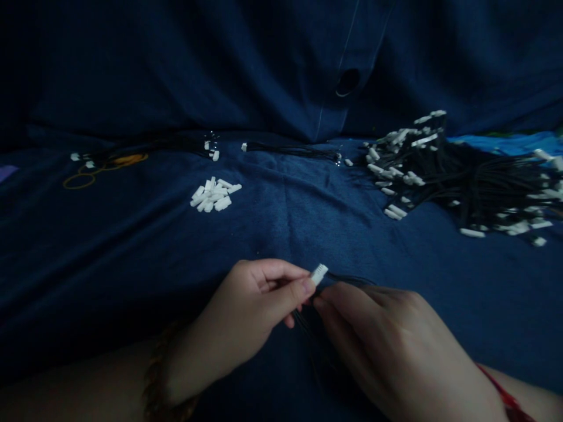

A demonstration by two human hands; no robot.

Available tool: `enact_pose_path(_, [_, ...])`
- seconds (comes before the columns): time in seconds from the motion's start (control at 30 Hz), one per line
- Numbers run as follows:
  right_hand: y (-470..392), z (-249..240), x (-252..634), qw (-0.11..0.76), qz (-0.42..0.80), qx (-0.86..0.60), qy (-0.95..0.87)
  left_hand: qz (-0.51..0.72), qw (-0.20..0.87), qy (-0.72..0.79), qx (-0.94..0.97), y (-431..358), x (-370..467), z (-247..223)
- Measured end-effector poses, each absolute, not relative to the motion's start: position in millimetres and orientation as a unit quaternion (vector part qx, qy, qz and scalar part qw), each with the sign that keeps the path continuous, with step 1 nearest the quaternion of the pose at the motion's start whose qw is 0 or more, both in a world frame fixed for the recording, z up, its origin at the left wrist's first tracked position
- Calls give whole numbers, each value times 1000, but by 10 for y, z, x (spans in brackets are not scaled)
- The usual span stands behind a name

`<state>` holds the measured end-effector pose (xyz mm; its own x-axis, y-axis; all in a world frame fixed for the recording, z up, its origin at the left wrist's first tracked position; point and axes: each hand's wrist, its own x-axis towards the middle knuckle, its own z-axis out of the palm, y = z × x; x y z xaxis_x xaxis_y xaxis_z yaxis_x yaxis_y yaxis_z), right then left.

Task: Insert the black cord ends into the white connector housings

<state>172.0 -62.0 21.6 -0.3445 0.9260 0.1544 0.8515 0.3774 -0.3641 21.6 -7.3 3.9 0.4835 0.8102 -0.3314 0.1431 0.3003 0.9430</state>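
Between the thumb and forefinger of my left hand is a white plastic connector, its slotted end pointing up and to the right. Close beside it on the right, my right hand is closed in a pinch around thin black wires. Some of these wires trail out behind its knuckles, and others hang below the two hands. The tips of the right fingers are partly hidden, and the wire ends cannot be made out.
Dark blue cloth covers the surface. Loose white connectors form a small pile ahead. Behind lie two wire bundles and a yellow rubber band. A large heap of black cables with white ends sits at right, near blue material.
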Motion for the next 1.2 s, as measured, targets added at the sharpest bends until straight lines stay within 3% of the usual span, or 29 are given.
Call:
enact_pose_path(0.17, [-625, 194, 1738, 169, 108, -525, -827, 253, 664, 424, 561, -66, 208, 43])
enact_pose_path(0.33, [-610, 380, 1784, 153, -59, -551, -818, 250, 678, 402, 561, -108, 212, 107])
enact_pose_path(0.4, [-551, 488, 1828, 190, 3, -555, -810, 248, 684, 387, 566, -125, 206, 169])
enact_pose_path(0.5, [-392, 622, 2040, 291, 330, -466, -767, 229, 688, 384, 572, -82, 151, 309])
enact_pose_path(0.53, [-331, 655, 2159, 341, 352, -454, -744, 226, 682, 395, 573, -44, 119, 360])
enact_pose_path(0.63, [-176, 710, 2588, 565, 265, -429, -653, 268, 632, 444, 575, 118, 9, 485])
enact_pose_path(0.73, [-94, 691, 2895, 678, 213, -386, -588, 315, 612, 464, 558, 246, -60, 516])
enact_pose_path(1.0, [-33, 611, 3061, 726, 203, -406, -517, 225, 678, 425, 556, 122, 32, 381])
enact_pose_path(1.2, [154, 1014, 3700, 691, 113, -523, -485, 58, 652, 359, 665, -120, -9, 333])
